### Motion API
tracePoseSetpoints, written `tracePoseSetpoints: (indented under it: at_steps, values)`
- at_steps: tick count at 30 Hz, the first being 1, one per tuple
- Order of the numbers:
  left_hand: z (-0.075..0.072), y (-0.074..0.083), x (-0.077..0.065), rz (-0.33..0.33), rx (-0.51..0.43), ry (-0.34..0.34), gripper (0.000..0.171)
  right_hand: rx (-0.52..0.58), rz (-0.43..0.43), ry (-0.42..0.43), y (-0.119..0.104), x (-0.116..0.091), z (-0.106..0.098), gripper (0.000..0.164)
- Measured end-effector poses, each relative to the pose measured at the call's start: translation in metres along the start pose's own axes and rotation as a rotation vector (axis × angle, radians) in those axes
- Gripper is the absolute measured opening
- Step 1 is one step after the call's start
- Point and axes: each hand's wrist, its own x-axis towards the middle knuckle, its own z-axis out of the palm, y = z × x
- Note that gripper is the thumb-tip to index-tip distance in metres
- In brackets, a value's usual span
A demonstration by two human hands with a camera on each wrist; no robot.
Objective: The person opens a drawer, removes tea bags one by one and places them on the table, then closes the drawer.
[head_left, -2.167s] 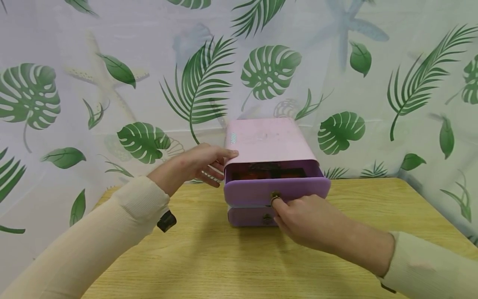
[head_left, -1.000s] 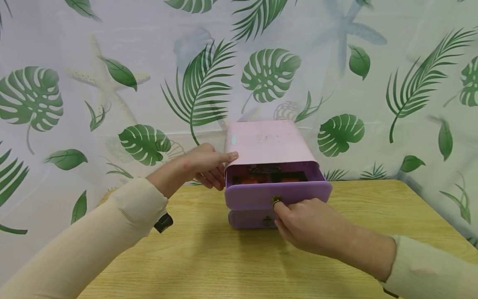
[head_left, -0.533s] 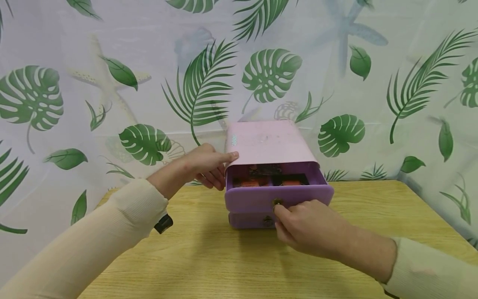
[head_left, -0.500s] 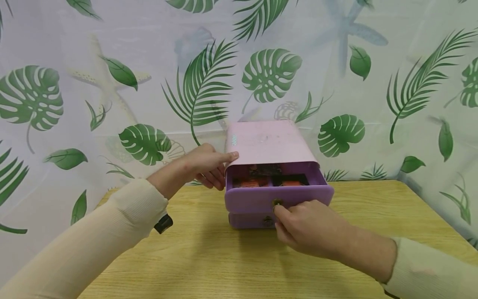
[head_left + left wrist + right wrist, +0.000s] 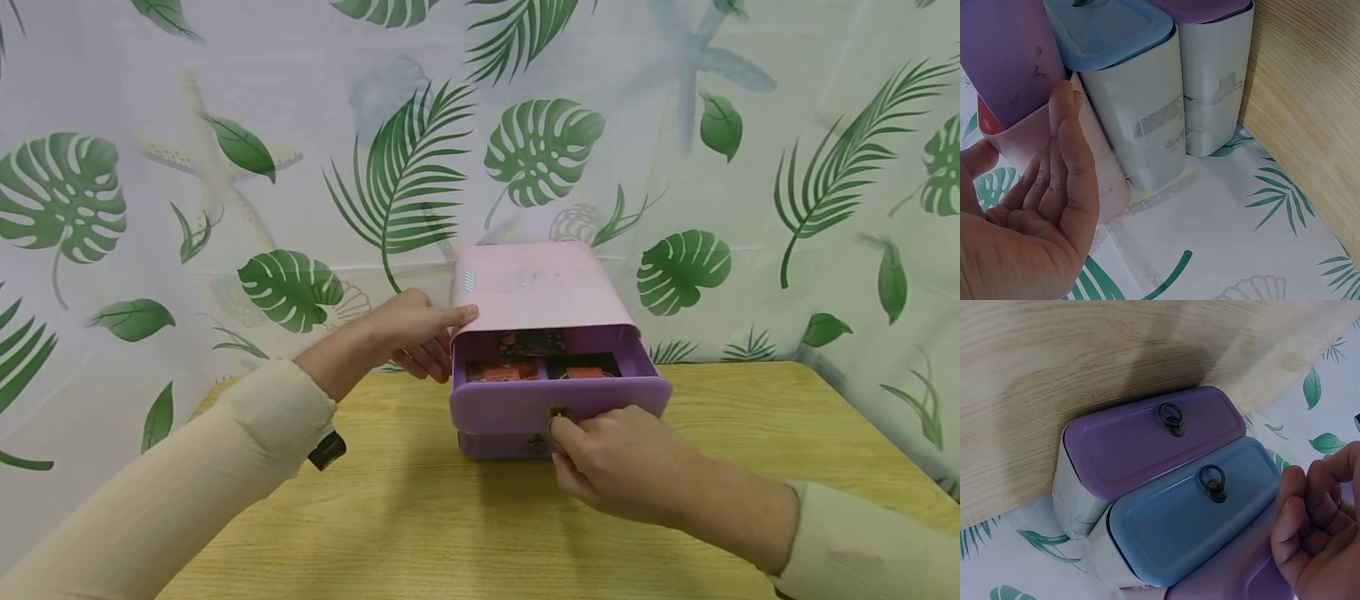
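Observation:
A small drawer cabinet stands on the table, its pink top casing (image 5: pixel 536 287) holding a purple drawer (image 5: pixel 517 407) that is pulled partway out. Inside the drawer lie dark cards or packets with orange-red patches (image 5: pixel 506 369). My right hand (image 5: pixel 630 458) pinches the ring pull (image 5: pixel 557 412) on the drawer front; in the right wrist view its fingers (image 5: pixel 1291 522) are curled and the ring is hidden. My left hand (image 5: pixel 416 333) rests its thumb on the casing's top left edge. Its other fingers (image 5: pixel 1072 156) extend along the casing's side.
Under the top drawer sit a closed blue drawer (image 5: pixel 1200 509) and a closed purple drawer (image 5: pixel 1147 447), each with a ring pull and white casing. The wooden table (image 5: pixel 360 517) extends in front. A leaf-printed cloth (image 5: pixel 300 125) hangs behind.
My right hand has drawn the top purple drawer further out towards me, and more of its contents show. My left hand stays at the casing's left edge.

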Motion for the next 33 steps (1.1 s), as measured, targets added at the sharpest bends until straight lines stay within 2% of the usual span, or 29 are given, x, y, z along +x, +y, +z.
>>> tracePoseSetpoints:
  at_steps: [17, 26, 33]
  values:
    - [0.0007, -0.0014, 0.0003, -0.001, -0.014, 0.006, 0.063, 0.008, -0.033, 0.032, -0.0014, -0.0005, -0.0018, 0.018]
    - [0.0010, -0.0019, -0.0006, 0.004, -0.017, 0.007, 0.064, 0.024, -0.032, 0.006, -0.0031, -0.0014, -0.0044, 0.018]
    - [0.0011, -0.0024, 0.0000, 0.006, -0.020, 0.008, 0.064, 0.045, -0.078, 0.075, -0.0045, -0.0042, -0.0036, 0.019]
